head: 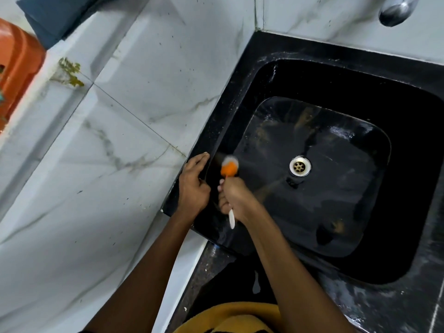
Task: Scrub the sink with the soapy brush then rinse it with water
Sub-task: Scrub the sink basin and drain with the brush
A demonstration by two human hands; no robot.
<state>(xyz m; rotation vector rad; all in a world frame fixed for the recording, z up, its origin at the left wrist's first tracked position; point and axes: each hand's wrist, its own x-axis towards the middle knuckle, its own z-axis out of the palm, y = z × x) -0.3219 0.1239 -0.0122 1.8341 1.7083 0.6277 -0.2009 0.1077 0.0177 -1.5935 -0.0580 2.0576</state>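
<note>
The right hand (234, 197) grips the brush (229, 168) to scrub the sink's (240, 68) near-left wall, while the left hand (193, 186) rests loosely curled on the rim, holding nothing, likely for support.

Sink (271, 75): black, glossy, wet sheen, stone-like speckle along its left rim. Drain (299, 166): bright polished metal. Brush (229, 168): smooth orange plastic head, white bristles blurred, white plastic handle. Wall tiles (149, 75): white veined marble look, smooth, semi-gloss, dark specks. Tap (396, 8) at top right corner: shiny chrome metal
</note>
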